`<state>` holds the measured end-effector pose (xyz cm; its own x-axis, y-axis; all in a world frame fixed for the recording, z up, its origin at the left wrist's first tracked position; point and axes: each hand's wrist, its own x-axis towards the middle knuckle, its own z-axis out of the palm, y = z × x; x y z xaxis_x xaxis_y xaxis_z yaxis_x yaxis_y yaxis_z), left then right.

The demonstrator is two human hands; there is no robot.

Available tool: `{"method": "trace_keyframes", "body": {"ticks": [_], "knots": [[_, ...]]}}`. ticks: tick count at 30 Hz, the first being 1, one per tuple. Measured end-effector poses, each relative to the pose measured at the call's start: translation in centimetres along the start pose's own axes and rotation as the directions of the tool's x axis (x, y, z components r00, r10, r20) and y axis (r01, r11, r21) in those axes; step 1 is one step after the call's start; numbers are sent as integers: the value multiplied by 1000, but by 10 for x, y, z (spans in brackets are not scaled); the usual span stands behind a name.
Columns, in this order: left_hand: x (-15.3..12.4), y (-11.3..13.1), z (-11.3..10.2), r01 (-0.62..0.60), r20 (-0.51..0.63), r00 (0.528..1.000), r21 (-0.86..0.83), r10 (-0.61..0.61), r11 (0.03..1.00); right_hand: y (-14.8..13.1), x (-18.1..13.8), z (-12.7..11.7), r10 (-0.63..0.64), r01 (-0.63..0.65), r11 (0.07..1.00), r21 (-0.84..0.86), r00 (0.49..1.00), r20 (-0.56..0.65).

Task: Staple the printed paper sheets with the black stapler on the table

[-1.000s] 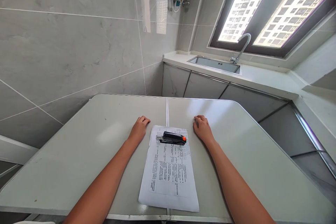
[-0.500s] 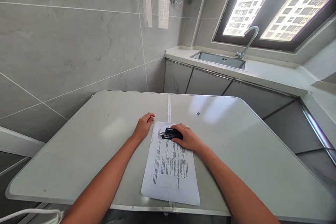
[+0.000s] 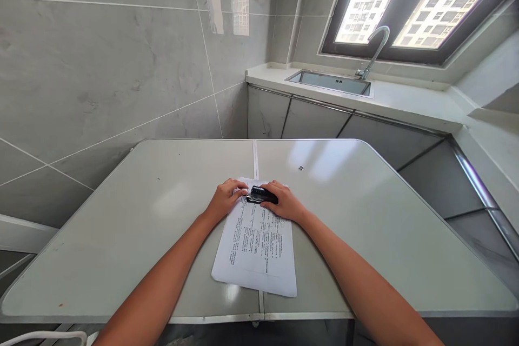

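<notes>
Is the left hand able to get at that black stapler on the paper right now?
Most likely yes. The left hand rests at the top left corner of the paper, fingertips right by the stapler, nothing between. The right hand already covers its other end.

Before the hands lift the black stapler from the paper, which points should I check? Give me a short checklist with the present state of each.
1. Right hand is on the stapler: ok.
2. Left hand touches the top edge of the paper: ok.
3. Paper lies flat on the table: ok.
4. Stapler sits at the paper's top edge: ok.
5. Firm grip on the stapler: cannot tell.
6. Staples loaded: cannot tell.
</notes>
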<state>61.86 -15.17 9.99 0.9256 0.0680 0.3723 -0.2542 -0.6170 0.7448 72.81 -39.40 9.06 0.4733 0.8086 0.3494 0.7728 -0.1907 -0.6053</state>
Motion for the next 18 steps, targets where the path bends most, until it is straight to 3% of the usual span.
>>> {"method": "trace_keyframes", "body": {"ticks": [8, 12, 18], "knots": [[1, -1, 2, -146, 187, 975, 144, 118, 979, 1, 0, 0, 10, -10, 1000, 26, 1000, -9], [0, -3, 2, -155, 205, 971, 156, 122, 976, 0, 0, 0, 13, -12, 1000, 27, 1000, -5], [0, -1, 1, -69, 156, 986, 92, 55, 993, 0, 0, -1, 25, -25, 1000, 18, 1000, 4]]}}
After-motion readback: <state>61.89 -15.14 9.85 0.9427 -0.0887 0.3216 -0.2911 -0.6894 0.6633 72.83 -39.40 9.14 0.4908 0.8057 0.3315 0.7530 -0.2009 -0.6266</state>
